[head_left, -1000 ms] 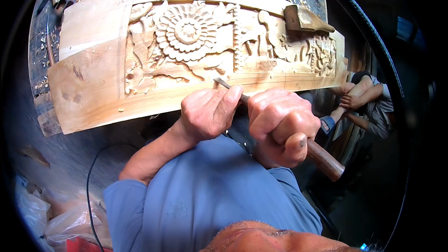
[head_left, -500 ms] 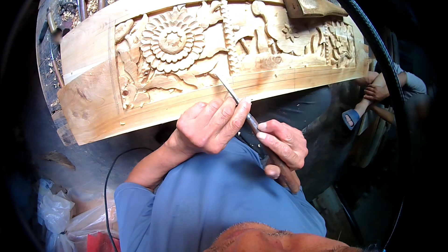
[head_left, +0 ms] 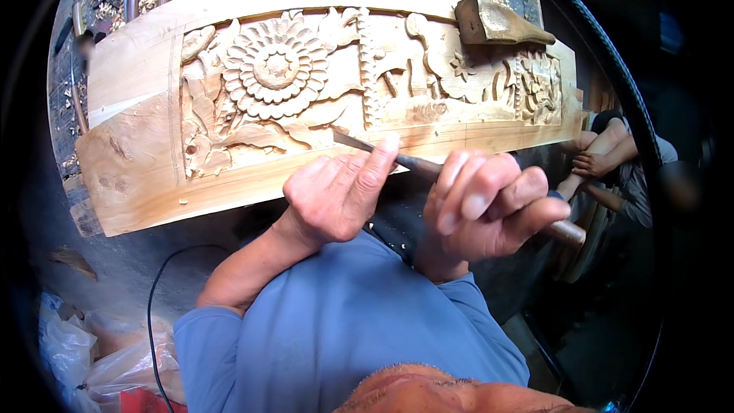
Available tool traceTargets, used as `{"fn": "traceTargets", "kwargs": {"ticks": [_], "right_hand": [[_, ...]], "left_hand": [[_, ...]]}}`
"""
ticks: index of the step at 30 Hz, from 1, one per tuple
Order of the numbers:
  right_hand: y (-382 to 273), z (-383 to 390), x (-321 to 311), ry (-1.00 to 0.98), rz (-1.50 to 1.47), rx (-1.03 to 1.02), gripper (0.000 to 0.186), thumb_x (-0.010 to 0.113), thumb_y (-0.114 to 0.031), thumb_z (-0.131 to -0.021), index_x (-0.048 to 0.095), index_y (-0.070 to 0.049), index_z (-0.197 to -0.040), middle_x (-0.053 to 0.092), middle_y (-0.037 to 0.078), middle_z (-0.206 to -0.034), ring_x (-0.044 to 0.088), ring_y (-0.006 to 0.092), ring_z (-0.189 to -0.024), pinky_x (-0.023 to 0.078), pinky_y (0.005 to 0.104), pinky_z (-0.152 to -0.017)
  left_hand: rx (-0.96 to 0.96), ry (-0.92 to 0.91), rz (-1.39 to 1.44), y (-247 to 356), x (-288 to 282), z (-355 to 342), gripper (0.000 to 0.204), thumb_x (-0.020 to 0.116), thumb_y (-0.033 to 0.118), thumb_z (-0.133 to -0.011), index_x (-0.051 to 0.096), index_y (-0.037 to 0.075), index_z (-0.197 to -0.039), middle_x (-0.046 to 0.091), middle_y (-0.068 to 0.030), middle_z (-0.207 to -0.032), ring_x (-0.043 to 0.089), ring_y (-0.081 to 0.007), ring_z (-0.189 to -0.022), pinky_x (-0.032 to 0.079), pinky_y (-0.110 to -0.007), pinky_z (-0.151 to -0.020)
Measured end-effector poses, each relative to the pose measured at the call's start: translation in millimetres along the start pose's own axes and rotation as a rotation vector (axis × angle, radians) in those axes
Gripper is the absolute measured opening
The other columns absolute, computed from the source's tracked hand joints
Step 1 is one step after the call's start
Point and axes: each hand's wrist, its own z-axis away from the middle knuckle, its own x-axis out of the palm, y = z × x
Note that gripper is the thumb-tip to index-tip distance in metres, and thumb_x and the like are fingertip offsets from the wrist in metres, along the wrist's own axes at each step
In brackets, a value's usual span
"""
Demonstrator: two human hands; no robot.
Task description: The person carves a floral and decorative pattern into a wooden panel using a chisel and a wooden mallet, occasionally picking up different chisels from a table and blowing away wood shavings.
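A long pale board [head_left: 130, 168] bears carved relief of a large rosette [head_left: 275, 69], leaves, a twisted border and smaller figures. A chisel, its steel blade [head_left: 349, 139] angled up-left, has its tip at the carved area's lower edge, below and right of the rosette. My left hand [head_left: 329, 199] is closed on the blade's lower part, thumb along it, near the board's near edge. My right hand [head_left: 489, 206] has curled, somewhat loosened fingers around the wooden handle, which sticks out to the right. A brown wooden block or mallet head [head_left: 497, 23] lies on the board's upper right.
Several tool handles and shavings lie along the bench's back [head_left: 69, 160]. Another person's crossed arms and bare legs [head_left: 604, 160] are at the right. A thick dark cable [head_left: 581, 15] crosses the upper right. Plastic bags [head_left: 84, 344] and a thin wire are at lower left.
Since half a second ago, the chisel has swung flatter, its handle up and rightward, with my right hand raised along with it. The tip has shifted slightly left and down.
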Motion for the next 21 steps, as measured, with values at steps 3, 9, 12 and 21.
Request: {"fn": "traceTargets", "kwargs": {"ticks": [3,9,12,21], "right_hand": [[11,-16,7,-0.068,-0.005,-0.017,0.062,0.032,-0.063,-0.114,0.036,-0.015,-0.075,0.054,0.005,-0.059,0.034,0.0111,-0.037,0.031,0.0251,-0.041],[17,-25,12,-0.144,0.042,-0.025,0.074,0.03,-0.074,-0.108,0.033,-0.012,-0.068,0.055,0.008,-0.053,0.031,0.0108,-0.034,0.026,0.0276,-0.035],[18,-26,13,-0.125,-0.002,-0.019,0.074,0.031,-0.075,-0.107,0.033,-0.012,-0.068,0.054,0.007,-0.053,0.029,0.0104,-0.034,0.025,0.0277,-0.034],[20,-29,13,-0.141,0.008,-0.006,0.075,0.033,-0.078,-0.105,0.032,-0.012,-0.068,0.053,0.007,-0.052,0.028,0.01,-0.034,0.025,0.0281,-0.035]], "left_hand": [[-0.002,0.054,-0.065,-4,3,3,0.037,0.078,0.007,-0.095,0.072,-0.007,-0.129,0.075,-0.0092,-0.087,0.068,-0.0155,-0.063,0.05,-0.029,-0.053],[0.037,0.08,-0.189,-7,6,3,0.039,0.077,0.006,-0.095,0.071,-0.009,-0.13,0.076,-0.0112,-0.089,0.068,-0.0156,-0.064,0.05,-0.028,-0.053],[0.049,0.066,-0.215,-7,5,3,0.039,0.077,0.005,-0.095,0.07,-0.009,-0.131,0.076,-0.0121,-0.089,0.069,-0.0155,-0.064,0.05,-0.028,-0.053],[0.022,0.046,-0.223,-7,1,-1,0.04,0.077,0.005,-0.095,0.07,-0.009,-0.131,0.076,-0.0113,-0.089,0.068,-0.0141,-0.064,0.05,-0.028,-0.053]]}}
